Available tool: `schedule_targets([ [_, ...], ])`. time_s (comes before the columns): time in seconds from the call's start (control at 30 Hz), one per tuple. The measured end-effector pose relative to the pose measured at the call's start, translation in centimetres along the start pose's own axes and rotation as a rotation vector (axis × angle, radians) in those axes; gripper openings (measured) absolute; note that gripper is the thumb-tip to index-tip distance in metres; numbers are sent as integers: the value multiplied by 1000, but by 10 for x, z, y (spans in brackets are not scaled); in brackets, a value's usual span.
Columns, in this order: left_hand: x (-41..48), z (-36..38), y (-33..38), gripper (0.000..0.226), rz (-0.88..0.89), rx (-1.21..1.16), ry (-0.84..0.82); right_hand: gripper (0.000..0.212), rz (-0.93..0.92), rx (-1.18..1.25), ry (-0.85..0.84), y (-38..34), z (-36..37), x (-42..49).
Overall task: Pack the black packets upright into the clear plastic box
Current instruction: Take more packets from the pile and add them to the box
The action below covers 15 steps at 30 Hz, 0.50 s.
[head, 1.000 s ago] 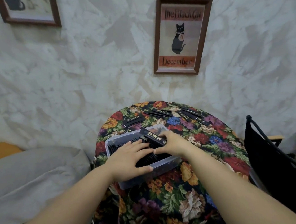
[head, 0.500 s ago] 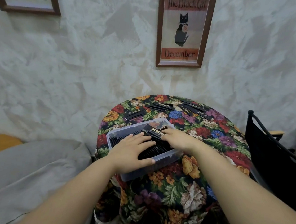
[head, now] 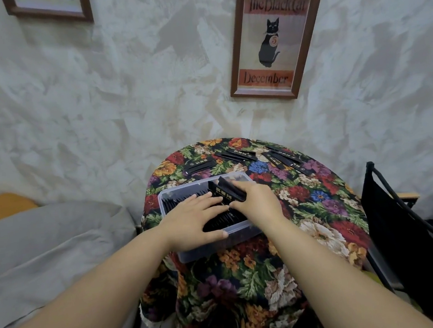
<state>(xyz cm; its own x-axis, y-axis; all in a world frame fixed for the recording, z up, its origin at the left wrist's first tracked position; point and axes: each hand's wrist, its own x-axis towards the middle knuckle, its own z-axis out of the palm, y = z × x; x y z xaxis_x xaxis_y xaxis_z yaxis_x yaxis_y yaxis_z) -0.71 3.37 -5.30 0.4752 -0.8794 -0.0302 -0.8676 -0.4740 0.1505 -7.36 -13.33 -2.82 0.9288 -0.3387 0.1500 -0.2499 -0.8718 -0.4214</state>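
Nearest us, the left hand (head: 194,219) lies flat over the box (head: 192,256). Its fingers are straight and spread, pressing on the tops of the row of packets (head: 179,200) that stands on edge inside, and the thumb runs along the front rim. Just past it, the right hand (head: 260,203) grips a small bundle (head: 226,192) of packets, fingers curled round its near end. The bundle leans over the box's right half and is not yet upright.

The packets look thin, light and a bit floppy, probably slick foil, so a row will want to fan out and tip. That, I'd say, is why the flat palm is acting as a bookend. They are best pinched across the long edges near the middle, several together for stiffness, then slid down into the gap.

Farther back, loose packets (head: 199,164) lie flat on the flowered cloth (head: 320,206), with plenty left to pack. On the wall beyond hangs a cat poster (head: 274,36).
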Motion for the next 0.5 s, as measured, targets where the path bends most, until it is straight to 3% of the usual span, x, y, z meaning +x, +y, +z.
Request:
schedule_targets([
  [0.17,-1,-1,1,93,-13,-2,-3,39,-98,31,-91,1,6,-6],
  [0.37,-4,-5,4,94,-31,-30,20,55,-105,94,-287,4,-8,-8],
  [0.5,-4,-15,8,65,-86,-208,6,55,-80,95,-337,9,-12,-7],
])
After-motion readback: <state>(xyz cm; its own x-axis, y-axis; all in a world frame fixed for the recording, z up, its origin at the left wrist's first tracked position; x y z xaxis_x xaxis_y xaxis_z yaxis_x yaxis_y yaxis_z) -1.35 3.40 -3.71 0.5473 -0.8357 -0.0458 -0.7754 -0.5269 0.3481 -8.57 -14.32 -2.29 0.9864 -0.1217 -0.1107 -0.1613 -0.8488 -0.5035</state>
